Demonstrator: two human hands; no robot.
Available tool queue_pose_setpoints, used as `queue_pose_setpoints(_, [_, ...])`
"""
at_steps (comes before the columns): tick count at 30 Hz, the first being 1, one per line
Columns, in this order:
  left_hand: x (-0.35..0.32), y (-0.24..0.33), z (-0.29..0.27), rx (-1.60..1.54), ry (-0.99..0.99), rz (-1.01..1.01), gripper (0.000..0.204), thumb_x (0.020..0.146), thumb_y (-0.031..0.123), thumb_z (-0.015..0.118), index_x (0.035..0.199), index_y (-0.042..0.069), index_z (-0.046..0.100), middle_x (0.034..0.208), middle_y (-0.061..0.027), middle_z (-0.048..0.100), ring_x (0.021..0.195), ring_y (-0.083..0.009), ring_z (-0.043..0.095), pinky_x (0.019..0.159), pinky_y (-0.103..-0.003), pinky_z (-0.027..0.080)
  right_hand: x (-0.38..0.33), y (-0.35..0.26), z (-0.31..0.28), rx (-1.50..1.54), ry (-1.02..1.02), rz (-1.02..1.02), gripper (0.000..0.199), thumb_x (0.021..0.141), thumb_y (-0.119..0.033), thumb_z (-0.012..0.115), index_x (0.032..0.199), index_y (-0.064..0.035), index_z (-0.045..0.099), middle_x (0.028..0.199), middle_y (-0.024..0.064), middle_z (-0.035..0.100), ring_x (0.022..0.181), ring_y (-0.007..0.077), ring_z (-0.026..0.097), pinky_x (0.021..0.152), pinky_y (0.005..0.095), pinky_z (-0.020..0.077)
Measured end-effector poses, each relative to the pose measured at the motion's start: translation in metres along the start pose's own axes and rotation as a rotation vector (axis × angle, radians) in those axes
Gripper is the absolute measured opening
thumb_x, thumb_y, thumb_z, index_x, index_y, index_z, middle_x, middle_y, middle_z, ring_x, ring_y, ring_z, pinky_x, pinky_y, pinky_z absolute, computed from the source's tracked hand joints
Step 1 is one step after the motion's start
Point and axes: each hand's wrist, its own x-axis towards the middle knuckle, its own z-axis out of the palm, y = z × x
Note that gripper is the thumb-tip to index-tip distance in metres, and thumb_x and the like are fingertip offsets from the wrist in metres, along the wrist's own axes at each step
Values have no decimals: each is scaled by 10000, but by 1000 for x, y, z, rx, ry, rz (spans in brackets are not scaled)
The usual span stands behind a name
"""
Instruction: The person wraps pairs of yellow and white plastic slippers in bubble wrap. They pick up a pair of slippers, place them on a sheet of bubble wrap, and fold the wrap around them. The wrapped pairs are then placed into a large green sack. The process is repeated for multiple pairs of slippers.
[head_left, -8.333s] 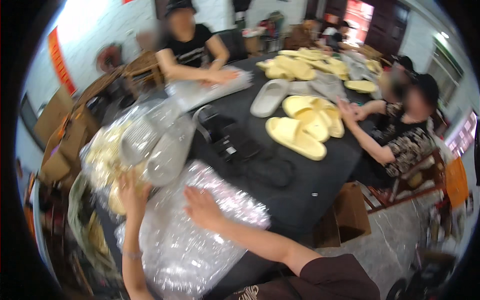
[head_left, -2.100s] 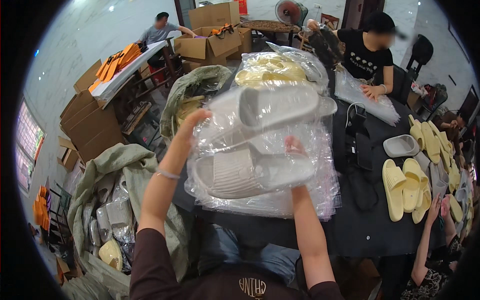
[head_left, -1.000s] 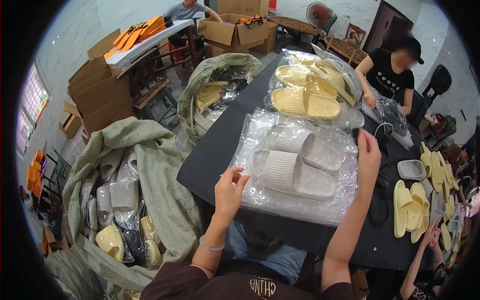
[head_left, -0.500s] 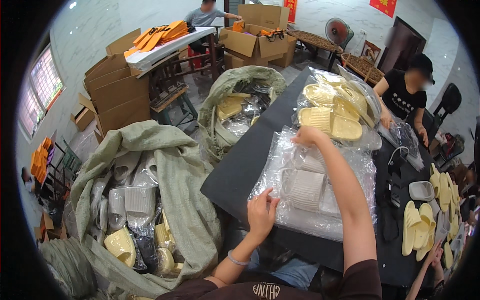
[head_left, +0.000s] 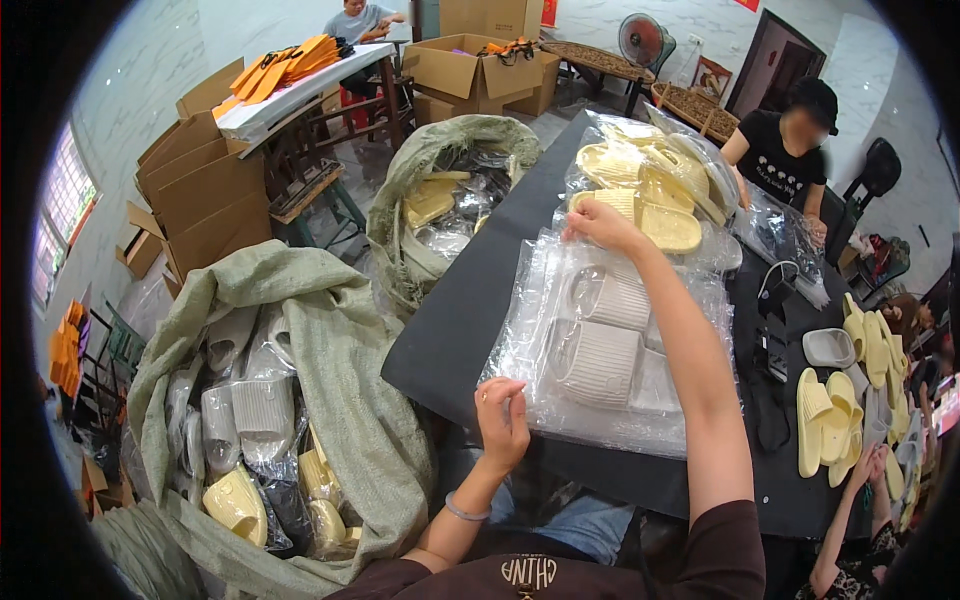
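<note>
A pair of light grey ribbed slippers (head_left: 598,365) lies inside a clear plastic bag (head_left: 530,345) on the black tabletop. My right hand (head_left: 603,226) pinches the bag's far edge, its forearm crossing over the right side of the bag. Beside the bag's near left corner, my left hand (head_left: 503,425) is raised with loosely bent fingers and holds nothing that I can see. Just beyond my right hand, bagged yellow slippers (head_left: 640,190) are piled up.
To the left stands an open woven sack (head_left: 370,400) of bagged slippers; a second sack (head_left: 385,205) is behind it. Loose yellow slippers (head_left: 828,420) lie on the table's right side. A person in black (head_left: 785,165) handles bags across the table. Cardboard boxes (head_left: 440,75) stand further back.
The whole view has shifted slightly. My right hand stays at the bag's far edge. My left hand has drawn slightly nearer to me, its fingers more bent.
</note>
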Motion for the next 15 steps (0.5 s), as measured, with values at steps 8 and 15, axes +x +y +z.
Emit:
queue_pose_setpoints(8, [0,1,4,182,-46,14,172,850,-26,507,998,27,577,923,-126,575,911,-306,524,857,-404,385,9,23,21,-369,198,-158,162,900,-209,580,1021,-123,643,858,44,663,833,180,630,752,351,474])
queue_pose_setpoints(15, [4,5,9,369,-28,-23,149,863,28,516,997,20,581,919,-122,576,918,-302,521,888,-417,361,-76,-44,-2,-752,516,-118,231,903,-309,543,928,-126,682,918,78,661,894,268,623,822,416,436])
